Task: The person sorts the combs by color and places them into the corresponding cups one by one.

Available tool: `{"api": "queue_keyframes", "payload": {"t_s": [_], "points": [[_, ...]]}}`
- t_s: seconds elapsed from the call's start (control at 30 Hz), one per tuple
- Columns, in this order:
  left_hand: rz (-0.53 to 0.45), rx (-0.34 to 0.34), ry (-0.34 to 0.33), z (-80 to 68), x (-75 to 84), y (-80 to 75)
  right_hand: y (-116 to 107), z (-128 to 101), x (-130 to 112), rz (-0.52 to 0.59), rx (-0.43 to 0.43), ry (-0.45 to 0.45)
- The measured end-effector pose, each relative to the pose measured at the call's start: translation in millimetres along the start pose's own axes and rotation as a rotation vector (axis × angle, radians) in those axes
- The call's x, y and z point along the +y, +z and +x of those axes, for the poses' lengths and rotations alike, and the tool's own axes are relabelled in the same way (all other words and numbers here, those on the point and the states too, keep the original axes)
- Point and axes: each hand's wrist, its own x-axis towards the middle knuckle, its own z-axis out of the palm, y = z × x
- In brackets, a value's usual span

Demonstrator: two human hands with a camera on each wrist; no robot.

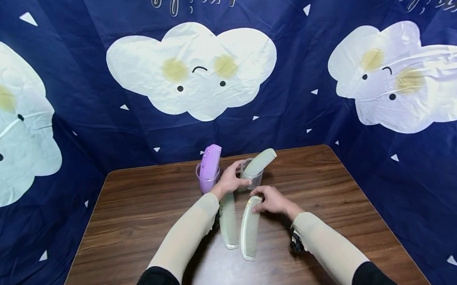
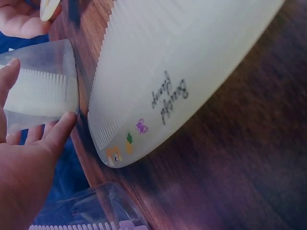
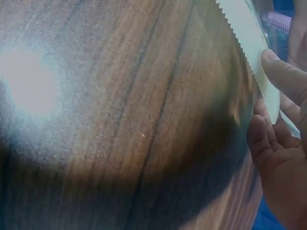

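My left hand (image 1: 230, 183) curls round the clear cup (image 1: 251, 174), fingers and thumb on its wall, so that grip is closed on the cup. The cup stands on the desk (image 1: 139, 214) near its far edge, and a pale green comb (image 1: 261, 161) leans in it, tilted to the right. In the left wrist view my fingers (image 2: 60, 129) press the cup's side and the comb's teeth show through the plastic.

My right hand (image 1: 274, 201) pinches the far end of a second pale comb (image 1: 249, 228), which lies on the desk pointing toward me. The right wrist view shows my thumb (image 3: 283, 76) on top of that end and my fingers beneath it, so this grip holds the comb.

A third pale comb (image 1: 228, 221) lies just left of the second one, flat on the desk and partly under my left wrist; it bears small printed writing and tiny coloured figures.

Left of the clear cup stands a purple cup (image 1: 208, 179) with a purple comb (image 1: 210, 160) upright in it.
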Motion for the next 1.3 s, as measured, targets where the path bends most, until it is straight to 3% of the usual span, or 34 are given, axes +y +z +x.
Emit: {"api": "queue_keyframes", "payload": {"t_s": [0.23, 0.73, 0.97, 1.3], "points": [[0.002, 0.009, 0.015, -1.6, 1.6, -0.9, -6.7, -0.4, -0.2, 0.026, -0.016, -0.051], [-0.031, 0.010, -0.007, -4.4, 4.1, -0.1, -24.5, -5.7, -3.9, 0.078, -0.072, -0.069], [-0.025, 0.005, -0.010, -1.9, 0.9, 0.5, -27.8, -7.8, -5.7, 0.222, -0.108, -0.008], [-0.030, 0.011, 0.003, -2.4, -0.2, -0.7, -37.1, -12.0, -10.1, 0.378, -0.136, -0.009]]}}
